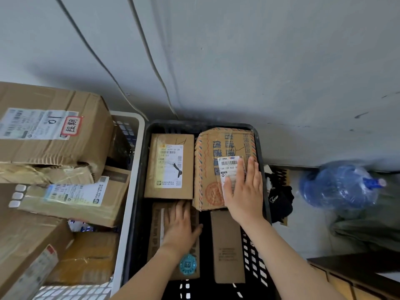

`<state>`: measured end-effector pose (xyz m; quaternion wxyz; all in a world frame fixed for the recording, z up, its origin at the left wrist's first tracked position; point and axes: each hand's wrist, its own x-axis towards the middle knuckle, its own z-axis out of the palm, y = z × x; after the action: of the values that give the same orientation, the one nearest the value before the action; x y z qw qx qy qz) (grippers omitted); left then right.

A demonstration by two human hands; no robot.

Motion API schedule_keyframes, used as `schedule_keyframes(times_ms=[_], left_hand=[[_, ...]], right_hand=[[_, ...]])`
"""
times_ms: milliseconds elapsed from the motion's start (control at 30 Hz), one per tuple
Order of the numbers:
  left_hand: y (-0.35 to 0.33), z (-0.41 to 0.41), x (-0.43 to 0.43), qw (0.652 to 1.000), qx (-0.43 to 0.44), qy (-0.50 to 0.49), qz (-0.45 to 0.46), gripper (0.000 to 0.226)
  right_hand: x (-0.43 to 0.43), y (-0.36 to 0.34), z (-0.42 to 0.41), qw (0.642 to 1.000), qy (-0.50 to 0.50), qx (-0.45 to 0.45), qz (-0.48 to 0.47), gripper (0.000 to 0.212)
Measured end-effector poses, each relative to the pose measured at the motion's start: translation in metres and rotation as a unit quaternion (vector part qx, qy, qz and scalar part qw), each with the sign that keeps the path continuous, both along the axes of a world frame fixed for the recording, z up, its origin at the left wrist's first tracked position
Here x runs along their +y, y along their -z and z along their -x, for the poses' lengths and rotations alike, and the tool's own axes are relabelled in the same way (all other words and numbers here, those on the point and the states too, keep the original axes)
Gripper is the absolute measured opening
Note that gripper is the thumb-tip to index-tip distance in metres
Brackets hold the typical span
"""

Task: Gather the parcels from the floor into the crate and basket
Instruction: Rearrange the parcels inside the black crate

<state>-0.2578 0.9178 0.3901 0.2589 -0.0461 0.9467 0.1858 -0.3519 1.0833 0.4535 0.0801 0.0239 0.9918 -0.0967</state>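
EMS parcel [207,169] "15H-159-K02", right hand [244,191] atop

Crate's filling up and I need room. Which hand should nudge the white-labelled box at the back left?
Left. The left hand lies flat on the front-left parcel, fingertips close to the edge of the white-labelled box; the right hand rests further off, on the blue-printed parcel.

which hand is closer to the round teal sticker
Left. The left hand rests on the near parcel bearing the teal sticker, just past it; the right hand lies flat on the blue-printed parcel farther up the crate.
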Motion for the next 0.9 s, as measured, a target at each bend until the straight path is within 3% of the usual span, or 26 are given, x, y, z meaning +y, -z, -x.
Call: schedule_keyframes(times_ms=[67,200,300,500,600,667,733,800,900], left_hand=[[-0.002,0.008,0.007,0.999,-0.016,-0.027,0.019,0.078],[-0.001,0.015,0.01,0.995,-0.053,-0.078,0.032,0.062],[0.0,0.009,0.012,0.996,-0.012,-0.074,0.041,0.051],[-0.009,0.008,0.01,0.99,0.003,-0.138,-0.032,0.042],[-0.03,0.009,-0.003,0.956,0.014,-0.225,-0.186,0.025],[-0.052,0.009,-0.011,0.938,0.086,-0.245,-0.232,0.012],[-0.071,0.015,-0.013,0.927,0.169,-0.239,-0.233,0.014],[-0.083,0.032,-0.006,0.914,0.219,-0.225,-0.256,0.015],[-0.089,0.065,0.009,0.917,0.164,-0.184,-0.313,0.045]], right_hand=[[-0.002,-0.009,-0.002,1.0,-0.007,-0.01,0.006,0.075],[-0.01,-0.018,-0.029,0.986,-0.158,-0.047,-0.002,0.078],[-0.012,-0.006,-0.04,0.981,-0.187,-0.054,-0.022,0.085],[-0.022,0.008,-0.039,0.985,-0.157,-0.042,-0.048,0.079],[-0.021,-0.004,-0.03,0.988,-0.137,-0.063,0.022,0.068],[-0.013,-0.013,-0.027,0.994,-0.054,-0.009,0.095,0.059],[-0.003,-0.011,-0.028,0.995,-0.003,0.019,0.102,0.06],[0.0,-0.002,-0.036,0.997,-0.016,-0.004,0.072,0.068],[-0.001,0.004,-0.031,0.997,0.015,-0.008,0.08,0.069]])
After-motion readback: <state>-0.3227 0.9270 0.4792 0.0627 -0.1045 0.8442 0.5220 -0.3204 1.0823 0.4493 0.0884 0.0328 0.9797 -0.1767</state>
